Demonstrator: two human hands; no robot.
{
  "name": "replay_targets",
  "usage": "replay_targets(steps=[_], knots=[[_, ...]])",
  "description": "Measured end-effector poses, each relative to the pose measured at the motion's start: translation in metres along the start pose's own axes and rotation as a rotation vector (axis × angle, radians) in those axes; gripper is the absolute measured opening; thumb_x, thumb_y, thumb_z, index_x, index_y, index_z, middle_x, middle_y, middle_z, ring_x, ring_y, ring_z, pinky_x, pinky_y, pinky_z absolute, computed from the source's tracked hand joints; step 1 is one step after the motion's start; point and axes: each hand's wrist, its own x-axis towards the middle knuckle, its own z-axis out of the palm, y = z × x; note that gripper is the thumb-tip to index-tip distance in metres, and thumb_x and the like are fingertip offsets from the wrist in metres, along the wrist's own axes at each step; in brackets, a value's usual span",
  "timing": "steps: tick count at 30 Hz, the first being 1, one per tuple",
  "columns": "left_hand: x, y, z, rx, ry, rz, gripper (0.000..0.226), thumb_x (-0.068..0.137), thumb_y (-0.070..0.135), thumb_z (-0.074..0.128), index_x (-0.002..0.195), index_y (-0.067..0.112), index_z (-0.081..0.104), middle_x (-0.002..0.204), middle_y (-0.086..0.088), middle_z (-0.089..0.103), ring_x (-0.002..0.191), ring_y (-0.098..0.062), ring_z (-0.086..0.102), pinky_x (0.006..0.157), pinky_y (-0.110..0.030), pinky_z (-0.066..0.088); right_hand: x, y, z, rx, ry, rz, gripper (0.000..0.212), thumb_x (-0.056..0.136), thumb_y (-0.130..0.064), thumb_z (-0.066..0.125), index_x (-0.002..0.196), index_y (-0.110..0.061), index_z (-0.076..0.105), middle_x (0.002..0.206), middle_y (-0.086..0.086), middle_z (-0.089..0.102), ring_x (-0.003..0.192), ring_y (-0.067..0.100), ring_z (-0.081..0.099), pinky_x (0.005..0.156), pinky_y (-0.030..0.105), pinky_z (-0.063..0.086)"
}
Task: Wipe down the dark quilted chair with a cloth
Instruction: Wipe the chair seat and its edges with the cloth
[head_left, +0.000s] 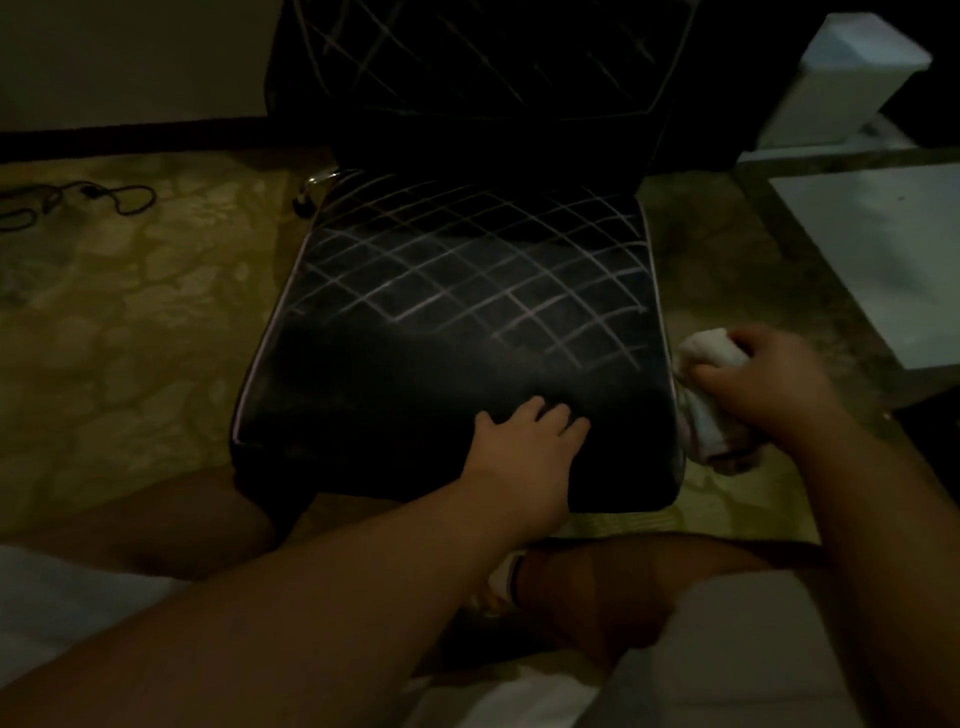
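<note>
Here, from the head view, we see the dark quilted chair (457, 332) standing on the patterned floor (130, 312) right before us, its seat crossed by pale stitching. Our left hand (524, 441) rests flat on the seat's front with fingers straight and slightly spread, while our right hand (763, 374) grips the bunched white cloth (711, 415) against the seat's right edge.

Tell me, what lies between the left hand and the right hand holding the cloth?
In the head view, only the dark chair seat and its right edge lie between the left hand and the right hand with the cloth.
</note>
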Motion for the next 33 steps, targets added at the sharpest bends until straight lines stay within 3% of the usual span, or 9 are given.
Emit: replay_targets(steps=[5,11,15,22,29,33], knots=[[0.001,0.003,0.005,0.024,0.038,-0.034,0.082,0.093,0.033,0.064,0.159,0.03,0.016,0.166,0.002,0.016,0.154,-0.026,0.008,0.115,-0.071,0.023,0.008,0.003,0.006,-0.028,-0.041,-0.064,0.049,0.083,-0.027,0.078,0.129,-0.02,0.062,0.114,0.005,0.065,0.094,0.017,0.057,0.08,0.032,0.044],[-0.002,-0.003,0.002,0.021,0.016,-0.031,0.071,0.093,0.033,0.065,0.152,0.031,0.027,0.159,0.003,0.026,0.151,-0.026,0.015,0.113,-0.071,0.028,0.02,-0.002,0.007,-0.149,-0.027,-0.12,0.043,0.085,-0.027,0.075,0.126,-0.017,0.065,0.11,0.009,0.068,0.093,0.022,0.061,0.079,0.034,0.046],[-0.005,-0.011,0.003,0.014,0.04,-0.024,0.066,0.094,0.032,0.065,0.15,0.033,0.029,0.156,0.004,0.03,0.148,-0.025,0.019,0.113,-0.07,0.029,0.03,-0.005,0.011,-0.232,-0.025,-0.195,0.036,0.084,-0.027,0.074,0.117,-0.015,0.067,0.094,0.004,0.064,0.09,0.023,0.062,0.076,0.031,0.045],[-0.009,-0.025,0.009,0.036,-0.007,-0.005,0.069,0.098,0.03,0.064,0.154,0.035,0.024,0.165,0.005,0.017,0.155,-0.024,0.006,0.117,-0.07,0.02,0.039,-0.008,0.033,-0.281,-0.041,-0.185,0.019,0.083,-0.03,0.074,0.094,-0.017,0.065,0.074,-0.003,0.055,0.078,0.024,0.06,0.065,0.027,0.036],[-0.006,-0.025,0.005,0.032,-0.033,-0.011,0.075,0.096,0.028,0.068,0.156,0.036,0.024,0.167,0.006,0.015,0.156,-0.023,0.006,0.117,-0.07,0.02,0.026,-0.016,0.042,-0.388,-0.236,-0.266,0.027,0.082,-0.031,0.076,0.102,-0.016,0.067,0.084,0.0,0.059,0.077,0.015,0.057,0.063,0.027,0.039],[-0.006,-0.026,0.002,0.014,-0.013,0.025,0.071,0.098,0.031,0.063,0.158,0.036,0.024,0.167,0.006,0.017,0.155,-0.022,0.008,0.116,-0.067,0.024,0.045,-0.011,0.041,-0.376,-0.076,-0.227,0.035,0.081,-0.033,0.077,0.11,-0.016,0.066,0.096,0.006,0.064,0.087,0.022,0.06,0.073,0.029,0.043]])
